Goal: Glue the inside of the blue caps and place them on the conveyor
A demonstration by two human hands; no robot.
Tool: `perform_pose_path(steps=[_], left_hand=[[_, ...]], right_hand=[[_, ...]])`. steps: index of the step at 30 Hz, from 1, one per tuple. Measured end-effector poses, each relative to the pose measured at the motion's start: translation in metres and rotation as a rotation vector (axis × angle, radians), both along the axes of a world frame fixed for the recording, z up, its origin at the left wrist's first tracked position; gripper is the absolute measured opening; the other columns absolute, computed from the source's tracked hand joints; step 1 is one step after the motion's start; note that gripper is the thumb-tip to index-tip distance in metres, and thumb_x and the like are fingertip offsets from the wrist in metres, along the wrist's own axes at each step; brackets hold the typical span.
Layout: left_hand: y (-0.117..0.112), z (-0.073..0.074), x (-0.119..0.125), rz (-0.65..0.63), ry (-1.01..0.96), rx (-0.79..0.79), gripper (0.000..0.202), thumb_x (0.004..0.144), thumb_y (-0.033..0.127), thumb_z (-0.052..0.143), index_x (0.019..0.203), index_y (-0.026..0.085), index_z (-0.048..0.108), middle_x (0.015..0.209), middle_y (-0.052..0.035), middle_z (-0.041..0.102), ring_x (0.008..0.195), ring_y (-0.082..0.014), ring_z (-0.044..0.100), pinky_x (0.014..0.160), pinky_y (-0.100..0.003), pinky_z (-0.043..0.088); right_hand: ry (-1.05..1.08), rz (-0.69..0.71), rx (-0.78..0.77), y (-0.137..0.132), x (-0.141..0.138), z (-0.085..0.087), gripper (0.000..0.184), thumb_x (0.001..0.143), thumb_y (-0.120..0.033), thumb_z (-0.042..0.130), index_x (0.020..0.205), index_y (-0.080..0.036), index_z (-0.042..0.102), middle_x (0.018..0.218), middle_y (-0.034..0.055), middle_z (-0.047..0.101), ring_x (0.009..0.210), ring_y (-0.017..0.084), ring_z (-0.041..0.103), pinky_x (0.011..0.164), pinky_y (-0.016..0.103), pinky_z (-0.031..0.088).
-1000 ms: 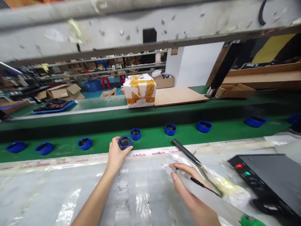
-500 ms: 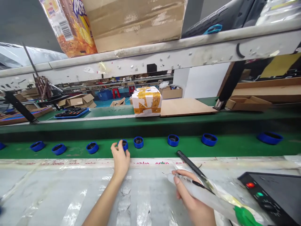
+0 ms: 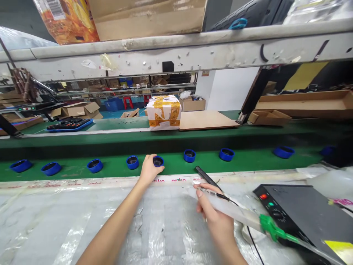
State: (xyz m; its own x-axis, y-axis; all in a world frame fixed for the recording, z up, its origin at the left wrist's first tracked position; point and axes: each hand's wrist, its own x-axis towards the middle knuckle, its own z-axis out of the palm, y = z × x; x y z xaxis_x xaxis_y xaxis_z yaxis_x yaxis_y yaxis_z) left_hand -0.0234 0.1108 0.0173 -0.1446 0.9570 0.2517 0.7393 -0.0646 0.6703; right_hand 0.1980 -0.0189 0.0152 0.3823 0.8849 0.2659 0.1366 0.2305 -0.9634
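My left hand (image 3: 150, 170) has its fingers and thumb around a round blue cup (image 3: 158, 162) with a dark inside, at the green belt (image 3: 171, 168). Just left of it stands another blue cup (image 3: 132, 162), and to the right a further blue cup (image 3: 189, 156). Over the plastic-covered table, my right hand (image 3: 216, 217) is closed on a translucent dispensing syringe (image 3: 237, 213) with a green cap (image 3: 271, 226) and a hose. Its tip points to the upper left. A thin metal piece with a black cable (image 3: 223, 197) runs along the syringe under my fingers.
Several more blue cups stand spaced along the belt. A black stick-like tool (image 3: 205, 175) lies behind my right hand. At the right is a black control box (image 3: 298, 213) with lit red and green buttons. A taped carton (image 3: 164, 113) sits on the ledge beyond.
My left hand has left one blue cup and moved right to the neighbouring one. The other cups have shifted left along the belt. My right hand keeps holding the syringe, and the view has shifted.
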Motion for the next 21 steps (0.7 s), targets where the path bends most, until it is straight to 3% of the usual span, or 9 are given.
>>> perform_pose_path(steps=[3, 5, 7, 12, 16, 21], left_hand=[[-0.048, -0.008, 0.009, -0.182, -0.072, -0.011, 0.056, 0.067, 0.015, 0.082, 0.119, 0.021, 0.064, 0.120, -0.0072, 0.065, 0.115, -0.0253, 0.067, 0.108, -0.038, 0.051], [-0.074, -0.015, 0.015, -0.403, -0.179, 0.008, 0.056, 0.068, 0.012, 0.076, 0.121, 0.022, 0.063, 0.121, -0.0072, 0.060, 0.118, -0.0257, 0.064, 0.109, -0.040, 0.051], [-0.087, -0.019, 0.017, -0.486, -0.251, -0.015, 0.056, 0.070, 0.011, 0.073, 0.124, 0.023, 0.063, 0.121, -0.0074, 0.056, 0.119, -0.0257, 0.062, 0.110, -0.042, 0.049], [-0.083, -0.022, 0.016, -0.536, -0.327, -0.107, 0.063, 0.070, 0.012, 0.076, 0.130, 0.026, 0.062, 0.125, -0.0068, 0.051, 0.123, -0.0259, 0.058, 0.114, -0.042, 0.046], [-0.081, -0.023, 0.016, -0.543, -0.335, -0.102, 0.064, 0.071, 0.009, 0.075, 0.130, 0.027, 0.061, 0.126, -0.0063, 0.049, 0.124, -0.0248, 0.057, 0.114, -0.040, 0.046], [-0.084, -0.024, 0.019, -0.547, -0.316, -0.082, 0.055, 0.072, 0.011, 0.074, 0.124, 0.025, 0.062, 0.122, -0.0062, 0.049, 0.120, -0.0238, 0.059, 0.109, -0.038, 0.050]], right_hand=[[0.028, 0.085, -0.024, -0.004, 0.002, 0.006, 0.035, 0.086, -0.050, 0.074, 0.102, -0.019, 0.071, 0.058, -0.0004, 0.070, 0.039, 0.016, 0.057, 0.044, 0.029, 0.046], [0.001, 0.103, -0.032, -0.009, 0.002, 0.009, 0.033, 0.088, -0.048, 0.072, 0.104, -0.020, 0.071, 0.064, 0.0006, 0.073, 0.040, 0.016, 0.059, 0.047, 0.030, 0.049], [-0.073, 0.116, -0.028, -0.013, -0.001, 0.011, 0.028, 0.090, -0.045, 0.070, 0.104, -0.021, 0.072, 0.064, 0.0001, 0.073, 0.043, 0.016, 0.061, 0.052, 0.031, 0.053], [-0.242, 0.100, -0.006, -0.014, -0.007, 0.005, 0.021, 0.090, -0.041, 0.071, 0.101, -0.024, 0.075, 0.085, 0.0039, 0.080, 0.059, 0.019, 0.070, 0.065, 0.033, 0.059], [-0.240, 0.113, -0.010, -0.010, -0.008, 0.000, 0.019, 0.091, -0.039, 0.072, 0.101, -0.023, 0.075, 0.100, 0.0070, 0.082, 0.074, 0.022, 0.076, 0.068, 0.034, 0.061], [-0.226, 0.104, 0.025, -0.009, -0.009, -0.002, 0.016, 0.090, -0.036, 0.073, 0.099, -0.023, 0.075, 0.103, 0.0083, 0.082, 0.081, 0.024, 0.078, 0.072, 0.035, 0.064]])
